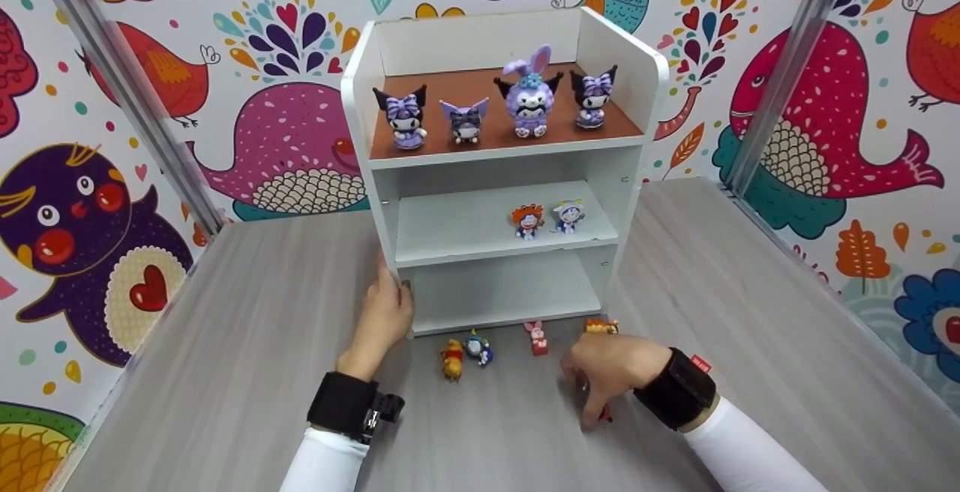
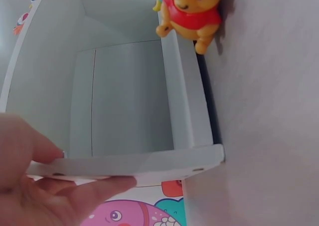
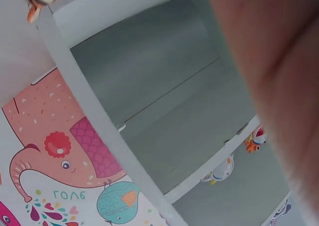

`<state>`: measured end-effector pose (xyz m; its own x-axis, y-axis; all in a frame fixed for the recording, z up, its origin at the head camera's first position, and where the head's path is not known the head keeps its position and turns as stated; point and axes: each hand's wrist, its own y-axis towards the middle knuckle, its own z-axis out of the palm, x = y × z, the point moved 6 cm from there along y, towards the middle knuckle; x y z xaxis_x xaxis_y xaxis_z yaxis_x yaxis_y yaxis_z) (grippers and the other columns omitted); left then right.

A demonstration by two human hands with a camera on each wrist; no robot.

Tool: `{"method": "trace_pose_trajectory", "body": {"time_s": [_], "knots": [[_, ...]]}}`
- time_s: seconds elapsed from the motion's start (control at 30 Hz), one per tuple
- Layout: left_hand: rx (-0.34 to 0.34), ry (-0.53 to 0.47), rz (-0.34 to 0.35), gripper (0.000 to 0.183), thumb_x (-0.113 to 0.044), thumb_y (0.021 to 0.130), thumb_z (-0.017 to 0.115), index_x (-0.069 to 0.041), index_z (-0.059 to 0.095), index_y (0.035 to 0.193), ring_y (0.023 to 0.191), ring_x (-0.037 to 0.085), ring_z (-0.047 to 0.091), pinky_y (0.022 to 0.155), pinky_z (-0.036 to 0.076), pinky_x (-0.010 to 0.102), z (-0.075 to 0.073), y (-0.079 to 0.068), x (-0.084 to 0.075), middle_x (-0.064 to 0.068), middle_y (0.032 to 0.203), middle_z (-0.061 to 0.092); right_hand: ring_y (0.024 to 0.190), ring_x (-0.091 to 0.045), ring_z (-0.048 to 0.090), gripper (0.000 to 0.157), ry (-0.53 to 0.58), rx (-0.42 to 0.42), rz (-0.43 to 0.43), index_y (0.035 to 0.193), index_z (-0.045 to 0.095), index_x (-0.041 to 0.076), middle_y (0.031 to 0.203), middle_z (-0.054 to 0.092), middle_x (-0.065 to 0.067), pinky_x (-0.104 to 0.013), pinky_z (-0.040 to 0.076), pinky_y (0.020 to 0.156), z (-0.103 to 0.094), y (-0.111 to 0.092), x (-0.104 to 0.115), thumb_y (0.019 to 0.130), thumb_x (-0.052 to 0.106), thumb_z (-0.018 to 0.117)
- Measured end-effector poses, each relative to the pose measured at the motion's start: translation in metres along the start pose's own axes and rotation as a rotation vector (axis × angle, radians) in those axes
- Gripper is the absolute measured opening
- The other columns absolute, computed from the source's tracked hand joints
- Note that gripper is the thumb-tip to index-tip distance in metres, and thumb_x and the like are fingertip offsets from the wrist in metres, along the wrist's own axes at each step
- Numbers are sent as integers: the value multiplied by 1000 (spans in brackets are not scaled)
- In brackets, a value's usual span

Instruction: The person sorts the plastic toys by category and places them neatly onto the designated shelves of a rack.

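My left hand (image 1: pixel 386 310) grips the lower left side panel of a white toy shelf (image 1: pixel 517 148); in the left wrist view the thumb lies inside the panel and the fingers outside. My right hand (image 1: pixel 611 368) reaches down to the table over a small figurine (image 1: pixel 605 415), of which only a reddish bit shows. Whether the fingers pinch it is hidden. Beyond that hand lies an orange tiger figurine (image 1: pixel 601 326). A pink piglet figurine (image 1: pixel 537 337), a blue-grey figurine (image 1: pixel 478 348) and a yellow bear figurine (image 1: pixel 452 360) in a red shirt are before the shelf.
On the brown top level stand several purple-and-black figurines (image 1: pixel 529 102). The middle level bears an orange-hatted figurine (image 1: pixel 527 220) and a white-hatted one (image 1: pixel 568 216). Brightly patterned walls (image 1: pixel 300 148) enclose the grey wood-grain table (image 1: pixel 247 342).
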<state>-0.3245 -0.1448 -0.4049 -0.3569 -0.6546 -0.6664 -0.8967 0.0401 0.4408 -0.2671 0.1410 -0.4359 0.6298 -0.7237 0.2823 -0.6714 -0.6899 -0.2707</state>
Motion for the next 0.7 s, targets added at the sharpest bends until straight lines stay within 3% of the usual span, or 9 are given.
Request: {"method": "trace_pose_trajectory", "body": {"time_s": [0.17,0.3,0.5,0.7], "knots": [[-3,0,1,63,8,96,46,12,16,151,98,50,67,77,55,57,0,0,0,44,121,58,55,0,43,35,40,24,24,70,64,13,60,51,13,-19,35,49,3,3,3,60,23,95],[-3,7,-1,63,8,96,46,13,15,151,95,50,67,76,55,56,0,0,0,44,118,59,55,1,45,33,64,25,4,76,67,12,61,54,14,-18,36,49,3,6,6,62,22,95],[-3,-1,19,64,7,96,45,12,14,152,108,52,63,87,54,59,0,-1,-1,44,131,52,63,3,48,33,56,-38,-163,97,70,10,77,66,8,-15,40,56,-4,8,17,73,23,89],[-2,-17,24,65,7,96,44,10,12,153,117,53,59,94,51,60,-1,0,-2,42,139,47,84,0,59,28,134,-202,-349,104,68,8,96,71,-2,-17,54,75,-21,5,30,85,23,81]]}}
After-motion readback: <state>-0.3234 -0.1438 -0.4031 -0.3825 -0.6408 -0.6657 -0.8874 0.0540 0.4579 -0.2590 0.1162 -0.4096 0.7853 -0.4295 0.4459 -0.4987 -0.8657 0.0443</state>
